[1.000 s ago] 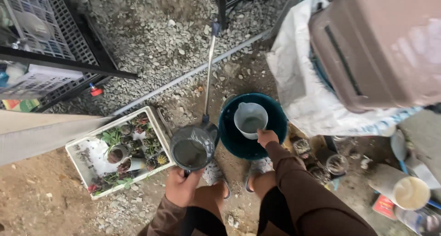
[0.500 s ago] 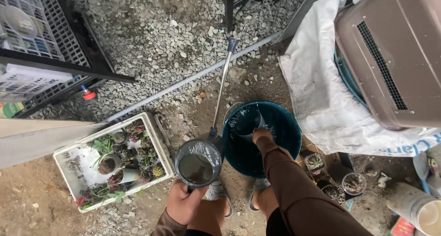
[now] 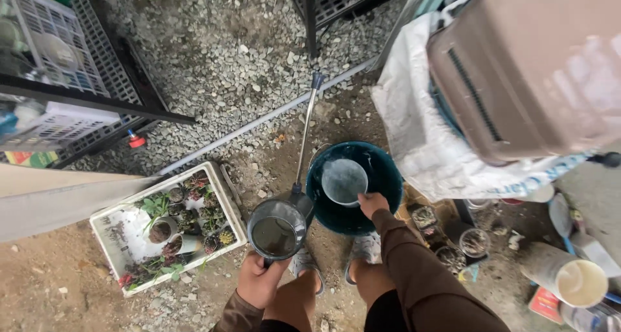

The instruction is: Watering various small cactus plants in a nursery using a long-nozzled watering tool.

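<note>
Nearest us, our left hand (image 3: 257, 285) wraps the handle of a grey watering can (image 3: 277, 227) holding dark water, spout running away toward gravel; beyond, our right hand (image 3: 372, 203) grips a white scoop (image 3: 344, 181) over the teal bucket (image 3: 381, 177).

The left hand (image 3: 259, 281) is closed in a fist, knuckles up, its brown-sleeved forearm entering from the bottom edge. The right hand (image 3: 373, 204) lies ahead of and to the right of the left fingers, its own fingers curled in a grip, sleeved arm bent over the knees.
</note>
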